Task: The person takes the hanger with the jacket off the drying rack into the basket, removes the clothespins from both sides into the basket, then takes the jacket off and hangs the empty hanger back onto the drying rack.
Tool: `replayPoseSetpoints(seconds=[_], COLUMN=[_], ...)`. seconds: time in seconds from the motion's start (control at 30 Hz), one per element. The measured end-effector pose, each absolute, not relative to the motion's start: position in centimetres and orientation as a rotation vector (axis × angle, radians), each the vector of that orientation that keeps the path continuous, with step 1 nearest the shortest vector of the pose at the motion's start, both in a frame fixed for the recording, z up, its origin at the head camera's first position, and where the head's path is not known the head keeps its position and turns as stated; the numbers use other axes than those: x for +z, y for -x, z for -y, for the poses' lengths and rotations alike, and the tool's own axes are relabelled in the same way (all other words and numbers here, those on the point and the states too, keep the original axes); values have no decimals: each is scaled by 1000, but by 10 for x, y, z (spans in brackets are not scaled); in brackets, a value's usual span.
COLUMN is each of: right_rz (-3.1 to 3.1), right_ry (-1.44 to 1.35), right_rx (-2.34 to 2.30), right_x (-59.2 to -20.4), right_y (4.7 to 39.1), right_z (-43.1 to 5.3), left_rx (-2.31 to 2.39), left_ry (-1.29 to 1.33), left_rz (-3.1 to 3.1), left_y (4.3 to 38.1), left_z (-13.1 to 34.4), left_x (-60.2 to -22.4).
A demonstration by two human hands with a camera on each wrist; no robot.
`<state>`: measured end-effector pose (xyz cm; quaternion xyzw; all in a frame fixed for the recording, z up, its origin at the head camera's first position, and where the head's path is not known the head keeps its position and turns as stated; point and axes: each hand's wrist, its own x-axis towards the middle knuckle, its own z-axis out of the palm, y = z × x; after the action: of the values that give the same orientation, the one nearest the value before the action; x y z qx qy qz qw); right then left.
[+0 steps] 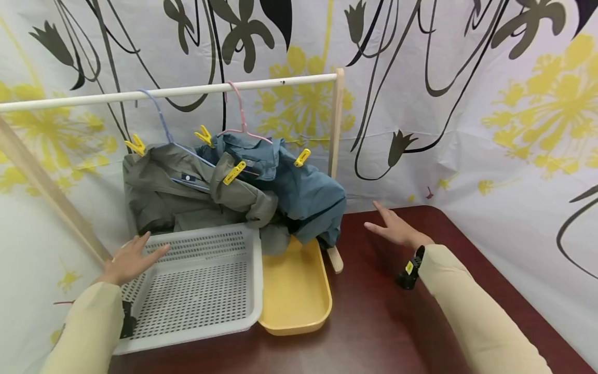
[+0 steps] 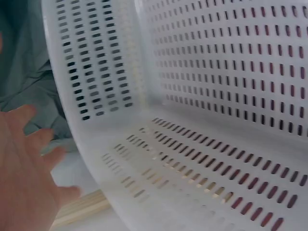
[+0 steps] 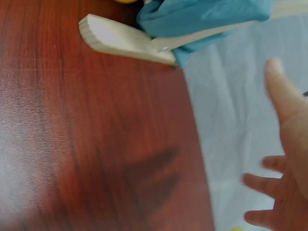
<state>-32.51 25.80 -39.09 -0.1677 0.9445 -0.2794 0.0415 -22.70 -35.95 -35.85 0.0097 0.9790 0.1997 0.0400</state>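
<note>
Reaching is suggested: bare left hand and bare right hand are held apart, empty; for gripping grey cloth garment, closer approach would be needed.

Dark red table: grey basket, yellow tray, wooden rack foot.

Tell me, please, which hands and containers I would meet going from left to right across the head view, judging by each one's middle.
Left hand → white basket → yellow tray → right hand.
</note>
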Motion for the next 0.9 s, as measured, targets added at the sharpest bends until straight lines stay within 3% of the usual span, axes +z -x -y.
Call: replayPoseSetpoints(seconds=[0.47,0.9], right_rz=[-2938,-2918], right_ry=[771,976], right_rx=[-721,-660], right_x=[-343,-291], right_y=[295,253], right_z=[-248,-206], left_rx=[729,712], left_ry=[-252,-257], left_rz=[-3134,-3242], left_y=[217,203], left_z=[355,351], left_x=[-332,-304])
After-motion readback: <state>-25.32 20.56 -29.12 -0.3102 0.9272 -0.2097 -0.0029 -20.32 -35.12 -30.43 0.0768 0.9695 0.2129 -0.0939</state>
